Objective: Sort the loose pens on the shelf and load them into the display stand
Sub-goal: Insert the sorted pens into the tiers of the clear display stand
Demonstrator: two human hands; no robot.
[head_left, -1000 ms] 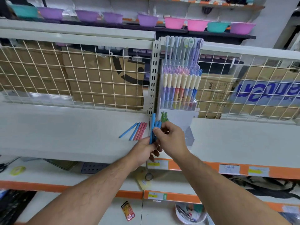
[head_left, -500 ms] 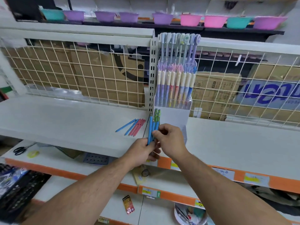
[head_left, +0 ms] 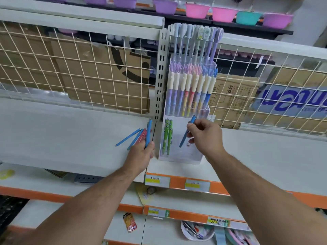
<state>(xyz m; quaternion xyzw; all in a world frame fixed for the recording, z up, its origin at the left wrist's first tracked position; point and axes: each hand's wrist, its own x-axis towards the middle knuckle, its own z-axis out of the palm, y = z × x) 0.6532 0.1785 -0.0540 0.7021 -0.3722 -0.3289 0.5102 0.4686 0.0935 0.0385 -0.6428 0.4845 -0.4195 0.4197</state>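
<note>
Loose pens (head_left: 131, 138) lie on the shelf (head_left: 70, 135) at left, beside the left hand (head_left: 141, 154), whose curled fingers grip a blue bundle (head_left: 149, 131), perhaps two pens; a slack hold could spill them. Right of the green pens (head_left: 167, 137) in the display stand (head_left: 178, 156), the right hand (head_left: 205, 135) pinches a tilted blue pen (head_left: 183, 140), which could miss its slot.

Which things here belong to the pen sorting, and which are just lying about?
Job: display stand; green pens in it; blue pen in right hand; blue pens in left hand; loose pens on shelf.
Lying about: plastic bowls; cardboard boxes; tape roll; price labels.
</note>
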